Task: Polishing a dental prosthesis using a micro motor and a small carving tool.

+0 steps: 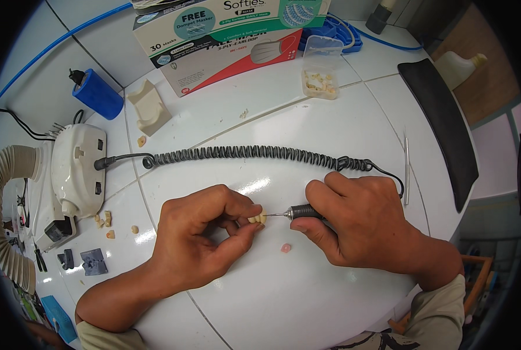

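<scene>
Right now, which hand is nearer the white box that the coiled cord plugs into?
Left. The left hand, pinching a small yellowish piece, is right of the white box; the right hand, gripping the dark handpiece, is farther right.

Left forearm (117,296) rises from lower left, angled inward; left hand (199,236) back-up, index finger (237,200) arched over, thumb (234,249) opposing it from below, tips close together in a firm pinch. Right forearm (438,268) enters from lower right, bare only near the wrist; right hand (368,224) palm-down, fingers curled in a closed grip, thumb extended leftward. Hands face each other, near but apart
</scene>
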### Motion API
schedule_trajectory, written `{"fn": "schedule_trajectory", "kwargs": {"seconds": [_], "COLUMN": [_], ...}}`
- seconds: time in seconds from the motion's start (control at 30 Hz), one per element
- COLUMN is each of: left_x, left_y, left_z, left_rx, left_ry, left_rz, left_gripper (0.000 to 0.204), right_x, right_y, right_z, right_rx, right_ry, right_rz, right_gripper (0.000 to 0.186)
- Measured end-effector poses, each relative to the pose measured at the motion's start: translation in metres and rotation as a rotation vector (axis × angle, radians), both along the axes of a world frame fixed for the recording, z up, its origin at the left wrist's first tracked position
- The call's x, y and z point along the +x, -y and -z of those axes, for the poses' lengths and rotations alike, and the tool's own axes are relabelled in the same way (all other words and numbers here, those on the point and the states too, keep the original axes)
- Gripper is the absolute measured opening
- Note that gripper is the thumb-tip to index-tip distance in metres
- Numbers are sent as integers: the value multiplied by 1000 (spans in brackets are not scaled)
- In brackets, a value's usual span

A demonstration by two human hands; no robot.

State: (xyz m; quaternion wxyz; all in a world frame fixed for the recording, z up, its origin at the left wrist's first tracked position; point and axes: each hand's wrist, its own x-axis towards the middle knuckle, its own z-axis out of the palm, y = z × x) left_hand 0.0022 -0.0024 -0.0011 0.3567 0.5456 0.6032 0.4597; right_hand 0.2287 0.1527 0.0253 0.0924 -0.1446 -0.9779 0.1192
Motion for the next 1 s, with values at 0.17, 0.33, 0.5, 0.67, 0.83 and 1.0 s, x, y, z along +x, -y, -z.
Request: {"fn": "schedule_trajectory", "kwargs": {"seconds": [0.17,0.33,0.5,0.67,0.83,1.0], "left_x": [1,2,1,0,0,0], "left_y": [-1,-1,-1,0,0,-1], "left_z": [-4,-4,-4,-3,-4,-7], "left_rx": [-22,-26,-18,8,-17,-29], "left_ry": [-5,0,1,-21,-37,-60], "left_rz": [-4,-3,9,13,26,34], "left_gripper": [18,18,19,20,19,19], "right_x": [0,-1,-1,-1,-1,-1], "right_y": [2,2,2,2,1,1], "right_z": [-1,1,1,0,-2,-2], "right_rx": [-5,21,28,13,-18,-8], "right_ry": [39,-4,-3,-1,17,17], "right_rz": [19,0,5,4,-6,7], "right_gripper": [39,40,39,39,39,39]}}
